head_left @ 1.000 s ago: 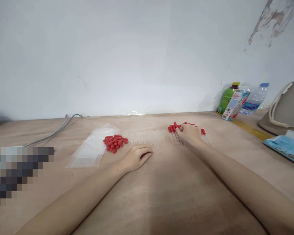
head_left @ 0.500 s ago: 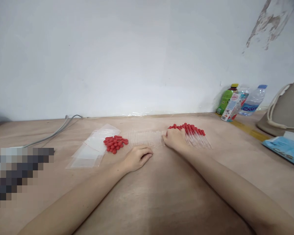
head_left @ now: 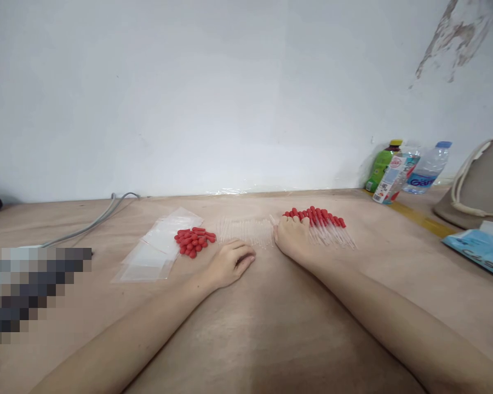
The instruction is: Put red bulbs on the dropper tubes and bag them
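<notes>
My left hand (head_left: 230, 264) lies on the table, its fingers curled in towards the thumb and nothing visible in them. Just beyond it is a row of thin clear tubes (head_left: 246, 232), side by side. My right hand (head_left: 291, 235) is closed at the row's right end. A slim clear tube (head_left: 272, 220) sticks out at its thumb side; the grip itself is mostly hidden. Beside and behind that hand lie several clear droppers with red bulbs (head_left: 321, 219), partly covered by its knuckles. Loose red rubber bulbs (head_left: 193, 242) are heaped left of the row.
Clear plastic bags (head_left: 148, 257) lie left of the red bulbs. A grey cable (head_left: 94, 221) runs along the far left. Bottles (head_left: 384, 167), a carton (head_left: 394, 178), a grey bag (head_left: 480, 180) and a blue packet (head_left: 479, 249) stand or lie at the right. Behind is a wall (head_left: 230, 98).
My right hand has turned slightly, and a clear tube now shows at its thumb side. My left hand stays almost where it was. The view has shifted a little.
</notes>
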